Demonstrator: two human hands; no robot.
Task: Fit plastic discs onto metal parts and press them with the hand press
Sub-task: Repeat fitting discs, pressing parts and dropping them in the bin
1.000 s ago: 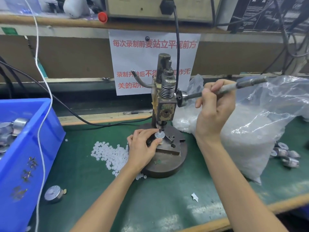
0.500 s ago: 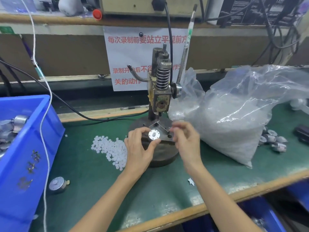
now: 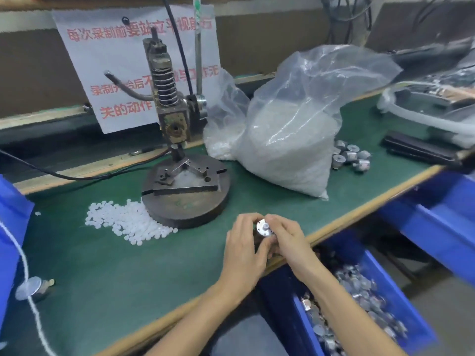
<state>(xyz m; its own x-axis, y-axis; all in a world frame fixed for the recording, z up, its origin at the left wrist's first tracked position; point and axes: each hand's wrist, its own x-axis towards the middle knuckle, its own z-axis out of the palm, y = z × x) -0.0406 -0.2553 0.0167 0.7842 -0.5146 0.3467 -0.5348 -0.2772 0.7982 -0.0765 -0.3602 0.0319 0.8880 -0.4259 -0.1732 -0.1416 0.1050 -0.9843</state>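
Two hands are holding one metal part (image 3: pixel 264 227) between them, just over the front edge of the table (image 3: pixel 102 265). The left hand (image 3: pixel 243 249) is gripping it from the left, with the fingers curling over the top and the thumb coming up from below. The right hand (image 3: pixel 289 240) is pinching it from the right side, and its fingertips are touching the rim. The round face of the part is pointing up towards the camera. A small pale piece is sitting on the middle of this face; whether it is a disc I cannot tell.

The press (image 3: pixel 177 140) is standing behind the hands, well apart from them, and its lever (image 3: pixel 198 60) is pointing straight up. White discs (image 3: pixel 128 222) are lying in a loose heap on the table, touching the left side of the round base (image 3: pixel 185 209). A clear bag (image 3: pixel 290 140) of white pieces is sitting to the right of the press, and several spare parts (image 3: pixel 349 156) are lying just beside it on its right. A single part (image 3: pixel 32 287) is lying alone near the left edge, with a white cord (image 3: pixel 25 273) passing over it. A blue bin (image 3: pixel 416 327) below the table edge, right of the hands, is holding many metal pieces. A paper sign (image 3: pixel 123 73) with red characters is hanging behind the press.
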